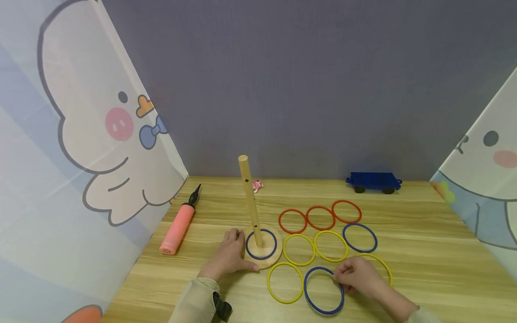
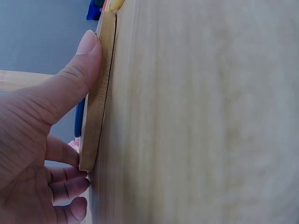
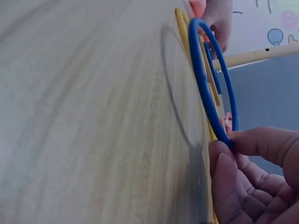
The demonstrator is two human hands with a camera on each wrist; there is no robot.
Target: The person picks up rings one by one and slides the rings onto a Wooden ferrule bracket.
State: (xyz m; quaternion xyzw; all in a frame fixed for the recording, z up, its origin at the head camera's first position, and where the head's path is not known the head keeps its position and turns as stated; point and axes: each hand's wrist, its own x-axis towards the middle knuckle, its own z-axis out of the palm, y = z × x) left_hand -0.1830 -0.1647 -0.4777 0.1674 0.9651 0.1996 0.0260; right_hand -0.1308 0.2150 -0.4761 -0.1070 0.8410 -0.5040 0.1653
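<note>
blue ring on the table, pinched at its rim and tilted up by the right hand, while the left hand grips the wooden base of the peg; next move likely calls for lifting the ring over the peg top.
</note>
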